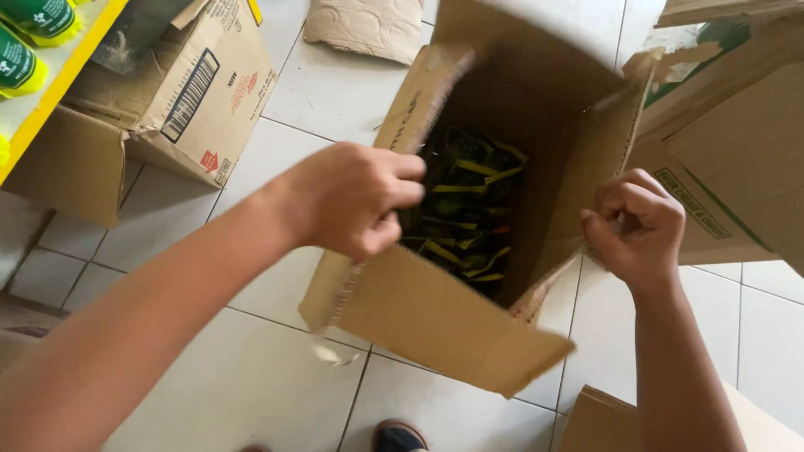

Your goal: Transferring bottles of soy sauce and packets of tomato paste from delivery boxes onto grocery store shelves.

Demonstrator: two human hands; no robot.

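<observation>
The open brown cardboard box (469, 276) stood on the white tiled floor (251, 377) between our hands, dark green and yellow packets (469, 209) deep inside. Our left hand (352, 205) had its fingers curled shut on the box's left flap; our right hand (638, 224), fisted, gripped the right flap. Another printed carton (184, 92) sat far left.

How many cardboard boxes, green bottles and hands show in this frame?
Cardboard boxes: 4, namely the open box, the barcode box, the right box and the bottom box.
Green bottles: 2.
Hands: 2, left hand and right hand.
Total: 8
</observation>
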